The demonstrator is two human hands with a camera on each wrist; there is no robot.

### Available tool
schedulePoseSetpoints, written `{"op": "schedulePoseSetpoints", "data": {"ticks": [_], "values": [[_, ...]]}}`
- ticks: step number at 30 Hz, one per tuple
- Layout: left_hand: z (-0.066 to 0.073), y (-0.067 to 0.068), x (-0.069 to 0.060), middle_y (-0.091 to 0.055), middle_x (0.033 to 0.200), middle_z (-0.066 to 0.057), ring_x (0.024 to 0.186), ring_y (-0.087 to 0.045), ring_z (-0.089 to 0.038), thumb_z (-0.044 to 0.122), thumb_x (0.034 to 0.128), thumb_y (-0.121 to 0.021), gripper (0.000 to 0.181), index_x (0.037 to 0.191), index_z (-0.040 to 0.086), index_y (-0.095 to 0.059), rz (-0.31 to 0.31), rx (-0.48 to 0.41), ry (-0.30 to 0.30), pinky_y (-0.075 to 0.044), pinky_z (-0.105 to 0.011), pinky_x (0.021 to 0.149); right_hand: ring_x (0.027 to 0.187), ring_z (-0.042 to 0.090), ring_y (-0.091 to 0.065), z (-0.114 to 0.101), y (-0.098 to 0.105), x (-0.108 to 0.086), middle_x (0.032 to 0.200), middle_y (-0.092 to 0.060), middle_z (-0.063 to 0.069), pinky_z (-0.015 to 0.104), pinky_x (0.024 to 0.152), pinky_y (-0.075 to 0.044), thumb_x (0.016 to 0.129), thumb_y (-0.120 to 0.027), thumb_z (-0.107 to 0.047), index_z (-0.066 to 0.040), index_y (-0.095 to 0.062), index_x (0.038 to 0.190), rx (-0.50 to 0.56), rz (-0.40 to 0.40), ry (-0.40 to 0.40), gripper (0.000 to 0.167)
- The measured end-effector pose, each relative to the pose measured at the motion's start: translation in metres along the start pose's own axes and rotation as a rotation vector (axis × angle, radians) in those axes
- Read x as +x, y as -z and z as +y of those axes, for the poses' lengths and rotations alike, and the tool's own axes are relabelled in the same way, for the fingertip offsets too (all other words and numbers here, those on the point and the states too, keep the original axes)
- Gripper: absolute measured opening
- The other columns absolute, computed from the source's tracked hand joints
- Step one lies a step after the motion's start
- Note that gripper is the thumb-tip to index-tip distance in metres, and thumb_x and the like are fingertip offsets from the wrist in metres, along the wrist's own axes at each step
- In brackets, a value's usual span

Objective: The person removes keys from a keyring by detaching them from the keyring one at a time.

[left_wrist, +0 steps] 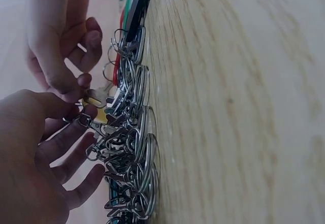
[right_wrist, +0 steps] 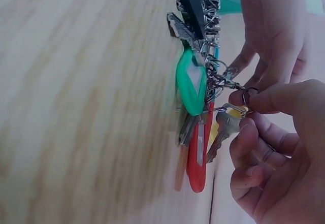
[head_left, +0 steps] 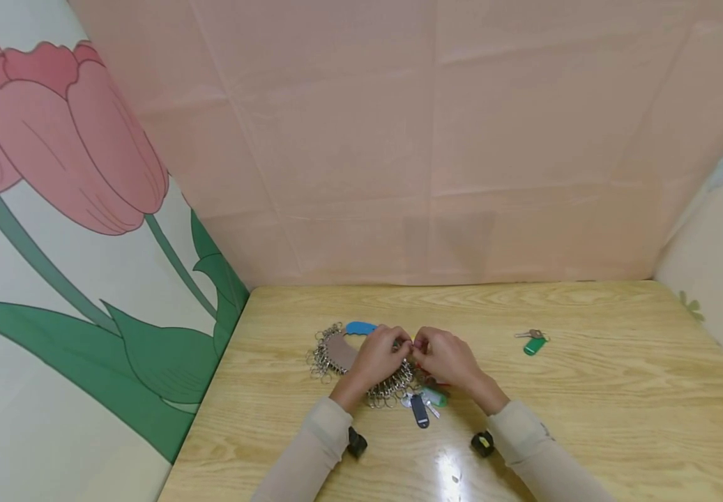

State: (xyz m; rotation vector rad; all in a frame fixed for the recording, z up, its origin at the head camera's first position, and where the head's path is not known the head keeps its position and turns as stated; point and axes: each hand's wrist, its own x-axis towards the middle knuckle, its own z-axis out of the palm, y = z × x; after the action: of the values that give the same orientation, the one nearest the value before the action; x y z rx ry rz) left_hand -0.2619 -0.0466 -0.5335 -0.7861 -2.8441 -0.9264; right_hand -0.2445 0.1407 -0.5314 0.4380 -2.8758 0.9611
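Observation:
My left hand and right hand meet fingertip to fingertip above a ring of clasps. My left hand pinches a small metal ring on a swivel clasp. With thumb and finger, my right hand pinches a key ring carrying a silver key; a yellow tag shows behind it. Below lies a brown curved holder edged with many metal clasps and split rings. Keys with a green tag, a red tag and a black tag lie at its near right side.
A key with a green tag lies apart on the right of the wooden table. A blue piece sits at the holder's far edge. Small black devices are by both wrists. A pink-covered wall rises behind.

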Motion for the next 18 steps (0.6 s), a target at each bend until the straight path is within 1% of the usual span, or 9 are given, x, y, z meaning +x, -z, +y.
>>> {"op": "schedulePoseSetpoints", "data": {"ticks": [2,4,7,9,12,18], "values": [[-0.0003,-0.0001,-0.0001,-0.074,0.102,0.003,0.090,-0.058,-0.009,0.026,0.1085,-0.064,0.017,0.110,0.018,-0.079,0.003,-0.003,-0.006,-0.047,-0.024,0.076,0.062,0.008,-0.056,0.0009,0.0005,0.0007,0.080,-0.070,-0.004,0.029,0.057,-0.045,0.093,-0.075,-0.017,-0.013,-0.071,0.091,0.045,-0.019,-0.007,0.006],[-0.0003,0.0000,-0.0003,-0.074,0.101,0.003,0.089,-0.057,-0.009,0.025,0.1081,-0.064,0.016,0.109,0.018,-0.079,0.002,-0.008,-0.008,-0.046,-0.023,0.075,0.063,0.009,-0.057,0.0023,0.0010,0.0014,0.083,-0.071,-0.002,0.027,0.057,-0.045,0.094,-0.074,-0.015,-0.012,-0.071,0.092,0.112,-0.041,-0.023,0.005],[-0.0008,-0.0004,-0.0003,-0.073,0.101,0.003,0.088,-0.056,-0.008,0.023,0.1078,-0.064,0.016,0.109,0.018,-0.078,-0.002,-0.017,-0.004,-0.046,-0.023,0.074,0.065,0.009,-0.059,0.0045,0.0018,0.0023,0.087,-0.072,0.001,0.025,0.057,-0.045,0.096,-0.072,-0.012,-0.010,-0.070,0.093,0.210,-0.070,-0.045,0.004],[-0.0009,-0.0004,-0.0004,-0.072,0.101,0.003,0.088,-0.055,-0.008,0.022,0.1077,-0.064,0.015,0.108,0.018,-0.078,-0.005,-0.022,0.001,-0.045,-0.023,0.073,0.066,0.010,-0.061,0.0054,0.0021,0.0026,0.088,-0.071,0.002,0.025,0.057,-0.046,0.097,-0.071,-0.012,-0.010,-0.070,0.093,0.255,-0.081,-0.057,0.005],[-0.0010,-0.0003,-0.0004,-0.071,0.102,0.002,0.088,-0.055,-0.008,0.023,0.1077,-0.064,0.015,0.109,0.018,-0.078,-0.008,-0.021,0.009,-0.046,-0.022,0.073,0.069,0.011,-0.062,0.0055,0.0027,0.0025,0.087,-0.071,0.002,0.025,0.060,-0.047,0.098,-0.071,-0.013,-0.010,-0.069,0.092,0.281,-0.084,-0.058,0.007],[-0.0002,0.0006,-0.0001,-0.071,0.102,0.002,0.088,-0.056,-0.008,0.024,0.1077,-0.065,0.014,0.109,0.018,-0.078,-0.017,-0.010,0.023,-0.046,-0.022,0.073,0.076,0.013,-0.060,0.0051,0.0030,0.0024,0.084,-0.068,0.000,0.027,0.067,-0.049,0.097,-0.072,-0.012,-0.012,-0.069,0.089,0.286,-0.061,-0.028,0.008]]}}
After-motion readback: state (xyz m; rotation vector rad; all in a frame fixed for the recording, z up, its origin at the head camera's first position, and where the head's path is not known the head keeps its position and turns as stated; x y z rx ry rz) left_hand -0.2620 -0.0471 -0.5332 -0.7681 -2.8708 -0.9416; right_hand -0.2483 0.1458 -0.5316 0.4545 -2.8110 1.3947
